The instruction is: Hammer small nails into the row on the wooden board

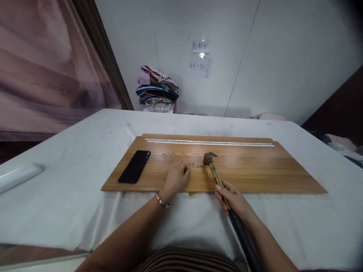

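My left hand (176,177) rests on the wooden board (255,173), fingers curled and pinched at the left end of a short row of nails (208,166) standing in the wood; what it pinches is too small to name. My right hand (231,199) is closed round the handle of a hammer (215,173). The hammer's dark head (209,157) hovers over or touches the nail row, a little right of my left fingers. A few loose nails (166,154) lie on the board behind my left hand.
A black phone (134,166) lies on the board's left end. Two pale strips (210,142) run along its far edge. The board sits on a white-covered table (70,181). A white bar (17,175) lies far left. Folded clothes (157,88) are stacked against the wall.
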`<control>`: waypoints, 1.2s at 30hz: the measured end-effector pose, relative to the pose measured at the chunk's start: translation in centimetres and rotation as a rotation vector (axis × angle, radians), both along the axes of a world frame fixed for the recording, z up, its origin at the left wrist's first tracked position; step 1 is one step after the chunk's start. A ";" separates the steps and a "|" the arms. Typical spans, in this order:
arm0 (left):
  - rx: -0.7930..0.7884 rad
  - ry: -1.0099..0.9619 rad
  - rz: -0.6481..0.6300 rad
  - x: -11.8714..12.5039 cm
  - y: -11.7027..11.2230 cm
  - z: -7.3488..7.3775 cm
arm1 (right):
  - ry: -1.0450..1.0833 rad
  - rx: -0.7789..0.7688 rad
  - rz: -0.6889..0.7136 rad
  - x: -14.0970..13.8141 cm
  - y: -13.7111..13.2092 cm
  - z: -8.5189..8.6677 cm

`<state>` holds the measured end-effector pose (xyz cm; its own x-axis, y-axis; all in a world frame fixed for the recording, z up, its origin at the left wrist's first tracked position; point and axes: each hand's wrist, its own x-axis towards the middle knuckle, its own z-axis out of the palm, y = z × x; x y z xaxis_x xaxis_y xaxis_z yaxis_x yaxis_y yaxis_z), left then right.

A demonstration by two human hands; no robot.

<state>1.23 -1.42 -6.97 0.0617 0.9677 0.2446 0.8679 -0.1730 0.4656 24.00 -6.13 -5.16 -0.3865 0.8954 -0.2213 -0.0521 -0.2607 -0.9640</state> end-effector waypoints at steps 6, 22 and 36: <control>-0.020 -0.012 0.006 0.0 0.0 0.0 | -0.002 0.001 -0.009 -0.1 0.0 0.0; 0.000 0.003 0.000 0.0 0.0 -0.1 | 0.005 0.009 -0.021 -0.1 -0.1 -0.1; -0.012 -0.019 0.005 0.0 0.0 -0.1 | 0.002 0.016 -0.022 0.0 -0.1 0.0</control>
<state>1.20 -1.40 -7.05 0.0519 0.9709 0.2339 0.8598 -0.1626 0.4841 23.97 -6.27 -5.20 -0.3670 0.9072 -0.2058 -0.0596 -0.2437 -0.9680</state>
